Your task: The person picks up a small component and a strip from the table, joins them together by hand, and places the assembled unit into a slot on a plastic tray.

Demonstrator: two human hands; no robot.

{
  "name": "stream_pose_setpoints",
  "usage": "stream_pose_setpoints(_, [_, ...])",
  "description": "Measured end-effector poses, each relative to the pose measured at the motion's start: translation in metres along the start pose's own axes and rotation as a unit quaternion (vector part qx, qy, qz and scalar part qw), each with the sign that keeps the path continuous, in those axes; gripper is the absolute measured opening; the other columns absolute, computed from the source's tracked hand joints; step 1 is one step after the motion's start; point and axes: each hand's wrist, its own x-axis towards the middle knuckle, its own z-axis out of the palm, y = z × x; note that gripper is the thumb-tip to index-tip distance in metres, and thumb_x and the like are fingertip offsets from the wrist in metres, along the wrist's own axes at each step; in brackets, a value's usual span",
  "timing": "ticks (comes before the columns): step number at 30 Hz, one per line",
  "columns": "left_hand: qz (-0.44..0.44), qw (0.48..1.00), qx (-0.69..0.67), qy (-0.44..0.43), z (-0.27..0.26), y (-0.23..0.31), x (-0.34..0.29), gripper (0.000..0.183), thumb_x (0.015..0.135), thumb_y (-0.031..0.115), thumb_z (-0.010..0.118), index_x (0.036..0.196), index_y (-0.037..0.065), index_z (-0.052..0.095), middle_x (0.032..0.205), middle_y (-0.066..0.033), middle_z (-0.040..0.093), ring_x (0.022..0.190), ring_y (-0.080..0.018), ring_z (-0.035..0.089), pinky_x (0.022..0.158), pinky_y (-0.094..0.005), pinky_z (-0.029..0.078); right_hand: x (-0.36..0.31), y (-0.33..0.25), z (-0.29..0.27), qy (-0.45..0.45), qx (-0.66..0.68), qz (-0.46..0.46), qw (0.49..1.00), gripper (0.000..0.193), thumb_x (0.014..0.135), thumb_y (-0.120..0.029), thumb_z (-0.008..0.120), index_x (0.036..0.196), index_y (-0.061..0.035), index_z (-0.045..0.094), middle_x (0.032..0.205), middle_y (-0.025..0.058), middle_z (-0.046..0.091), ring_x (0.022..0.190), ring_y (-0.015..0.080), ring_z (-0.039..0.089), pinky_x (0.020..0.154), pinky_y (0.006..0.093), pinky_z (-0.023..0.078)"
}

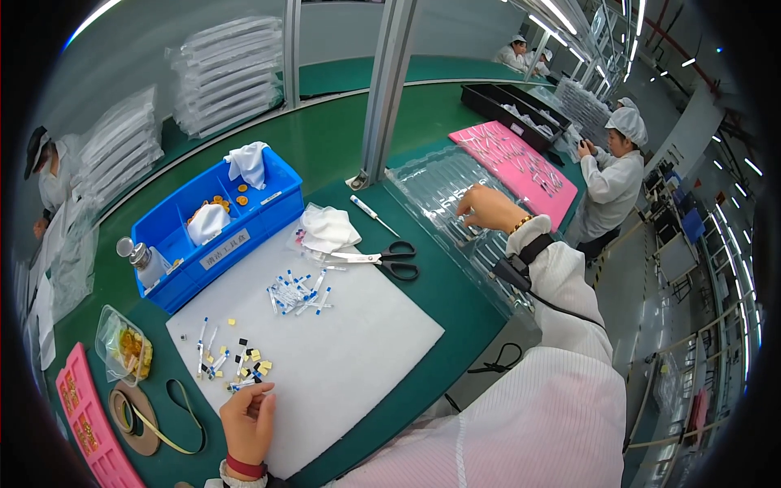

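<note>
Nearby, blue bin (262,222), scissors (379,258), metal post (389,89), right hand (488,208) over clear tray (425,184), left hand (248,423) beside strips (202,350), both grips unclear

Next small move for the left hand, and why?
I'd probably have the left hand pinch one strip from the scattered white-and-blue strips: its fingers are at their near edge, while the right hand is well away, over the clear plastic tray. Whether the left fingers hold anything, I can't tell.
</note>
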Motion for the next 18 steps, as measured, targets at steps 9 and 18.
stream_pose_setpoints(9, [0.002,1.0,0.0,-0.005,0.0,0.001,0.001,0.015,0.091,-0.001,0.068,0.105,-0.005,0.07,0.084,-0.0082,0.07,0.071,-0.0097,0.062,0.065,-0.0224,0.05,-0.02,-0.005,-0.002,-0.064,0.037,0.061,0.995,0.014,0.073,-0.02,0.079,0.078,-0.007,0.077,0.078,0.0097,0.073,0.076,0.0276,0.071,0.068,0.0414,0.054])
stream_pose_setpoints(18, [0.001,1.0,-0.002,-0.003,0.0,0.001,0.001,0.014,0.091,0.0,0.068,0.105,-0.005,0.07,0.086,-0.0085,0.07,0.072,-0.0097,0.063,0.066,-0.0226,0.051,-0.018,-0.012,0.002,-0.044,0.01,0.074,0.996,0.019,0.074,-0.026,0.082,0.077,-0.0078,0.076,0.074,0.0094,0.073,0.072,0.0282,0.07,0.065,0.0417,0.054])
